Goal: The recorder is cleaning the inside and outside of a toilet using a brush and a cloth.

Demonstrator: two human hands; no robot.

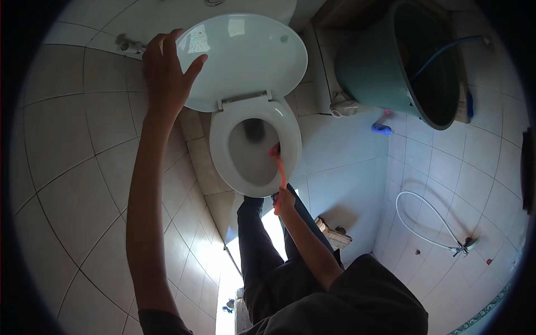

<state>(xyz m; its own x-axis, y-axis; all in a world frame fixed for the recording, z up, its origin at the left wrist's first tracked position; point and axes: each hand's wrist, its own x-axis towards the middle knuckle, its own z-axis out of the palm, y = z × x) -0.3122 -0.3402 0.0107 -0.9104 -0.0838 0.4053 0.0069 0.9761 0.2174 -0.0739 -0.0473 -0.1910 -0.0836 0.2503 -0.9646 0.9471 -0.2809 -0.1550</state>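
At the left edge of the raised white toilet lid (247, 58) is my left hand (165, 75). Its thumb lies over the lid's inner face and its fingers curl at the rim. My right hand (284, 200) is closed around the orange handle of a toilet brush (281, 169). The brush's reddish head reaches inside the toilet bowl (251, 157), against the right inner side under the white seat (220, 153). The seat is down on the bowl. Part of the brush head is hidden by the seat's edge.
A large green plastic tub (368, 71) stands at the upper right, with a blue hose (439, 52) running into it. Near it lies a purple bottle (382, 128). A white shower hose (418, 234) hangs on the right wall. Wooden pieces (335, 234) rest on the floor.
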